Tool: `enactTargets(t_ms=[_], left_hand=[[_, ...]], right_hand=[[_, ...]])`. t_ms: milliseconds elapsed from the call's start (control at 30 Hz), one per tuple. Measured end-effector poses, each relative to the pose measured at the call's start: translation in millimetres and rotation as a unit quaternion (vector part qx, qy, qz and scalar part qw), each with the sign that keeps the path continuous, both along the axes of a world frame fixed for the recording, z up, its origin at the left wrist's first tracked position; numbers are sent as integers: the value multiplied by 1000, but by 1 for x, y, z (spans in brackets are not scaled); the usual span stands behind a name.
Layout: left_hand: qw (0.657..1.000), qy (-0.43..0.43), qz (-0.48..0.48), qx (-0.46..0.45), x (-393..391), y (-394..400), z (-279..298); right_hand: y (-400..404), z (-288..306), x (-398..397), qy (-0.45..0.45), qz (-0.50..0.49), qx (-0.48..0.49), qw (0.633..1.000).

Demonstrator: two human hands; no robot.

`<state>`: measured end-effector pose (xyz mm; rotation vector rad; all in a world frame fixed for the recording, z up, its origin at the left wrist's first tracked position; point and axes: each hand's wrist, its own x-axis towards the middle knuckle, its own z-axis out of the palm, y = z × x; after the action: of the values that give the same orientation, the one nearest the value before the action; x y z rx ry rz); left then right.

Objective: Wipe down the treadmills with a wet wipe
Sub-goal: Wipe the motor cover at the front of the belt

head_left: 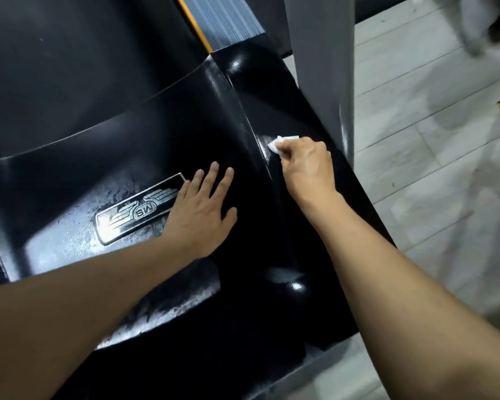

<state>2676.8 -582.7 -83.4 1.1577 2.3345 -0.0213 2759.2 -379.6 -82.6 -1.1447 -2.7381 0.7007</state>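
Head view, looking down on the glossy black motor cover [162, 134] at the front of a treadmill. Left hand [202, 209] lies flat on the cover, fingers straight and slightly spread, grip open and holding nothing; its little-finger side overlaps the end of a silver winged badge [136, 210] set into the plastic. Right hand [308, 166] sits farther up and to the right, near the cover's right edge, fingers curled, grip closed around a small white wet wipe [280, 142] that is pressed against the black surface; part of the wipe sticks out past the fingers. Streaky wet or dusty patches show around the badge and along the lower curved edge of the cover. A grey upright post [321, 67] rises just beyond the right hand. Grey ribbed belt [228, 15] with an orange side strip [195, 24] at top. Pale tiled floor [433, 157] to the right.
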Motion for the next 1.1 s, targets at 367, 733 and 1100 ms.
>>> enactTargets(t_ms=[367, 733, 1100], left_hand=[[999, -22, -42, -5, 91, -33, 47], [997, -18, -70, -9, 147, -67, 131], [997, -13, -70, -22, 117, -53, 76]], right_hand=[[-76, 22, 161, -70, 33, -23, 997], [-141, 65, 273, -158, 8, -65, 985], [-53, 54, 112, 106, -30, -61, 992]])
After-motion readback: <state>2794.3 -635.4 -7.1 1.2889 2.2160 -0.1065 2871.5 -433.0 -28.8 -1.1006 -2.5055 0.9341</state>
